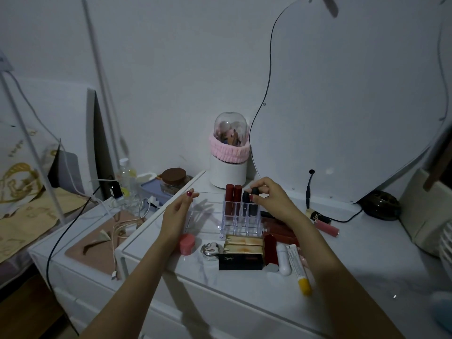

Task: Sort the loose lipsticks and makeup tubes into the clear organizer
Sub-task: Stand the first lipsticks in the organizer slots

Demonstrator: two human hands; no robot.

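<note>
Two dark red lipstick tubes (pixel 233 199) stand in the clear acrylic slotted organizer (pixel 241 216), where the right hand (pixel 270 195) pinches a black lipstick tube (pixel 254 200) upright, while the left hand (pixel 178 211), fingers loosely spread, touches its left side

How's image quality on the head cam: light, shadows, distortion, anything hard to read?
Head view: dim, bluish light, overall underexposed. Wide-angle bend curves the mirror edge and the poles at left. Soft shadows fall from the left hand across the clear organizer. The organizer's clear walls are hard to trace; the right hand and dark tube are sharp enough.
</note>
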